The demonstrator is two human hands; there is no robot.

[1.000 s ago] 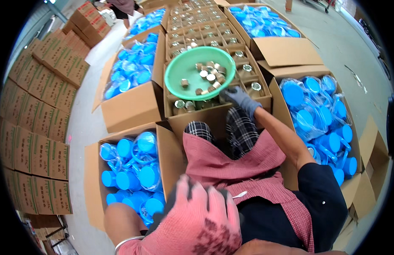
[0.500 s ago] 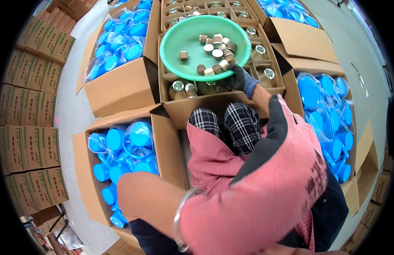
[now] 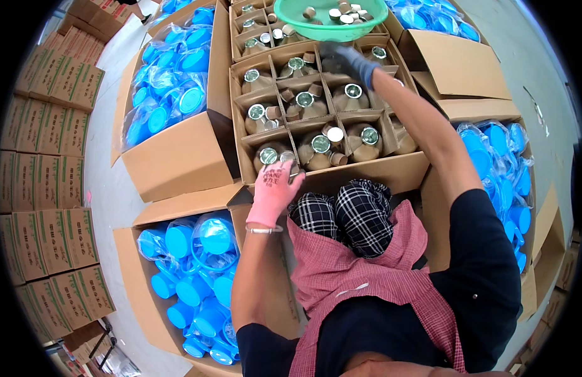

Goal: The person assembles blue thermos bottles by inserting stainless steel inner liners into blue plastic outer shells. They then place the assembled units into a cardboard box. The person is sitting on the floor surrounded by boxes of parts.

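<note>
An open divided carton [image 3: 382, 171] in front of my knees holds clear round glass bottles [image 3: 320, 146], one to a compartment. Brown, white-topped and silvery stoppers [image 3: 334, 134] lie loose beside several bottle necks. In a pink glove, my left hand [image 3: 276, 193] reaches over the carton's near left corner, its thumb apart from its fingers. The fingertips are at a bottle neck and a silvery stopper there; touching cannot be made out. My right hand [image 3: 349, 61], dark-gloved and blurred, hovers over the far right compartments, below the green bowl [image 3: 332, 31] of stoppers.
Cartons of bagged blue plastic lidded containers stand at left [image 3: 193, 289], far left [image 3: 168, 88] and right [image 3: 492, 163]. A second divided carton [image 3: 237, 47] of bottles lies beyond, under the bowl. Stacked brown cartons [image 3: 52, 182] line the left side.
The green bowl has moved away from me onto the far carton, uncovering the near bottles. My right hand has left its rim. My left hand has come forward to the carton's near left corner.
</note>
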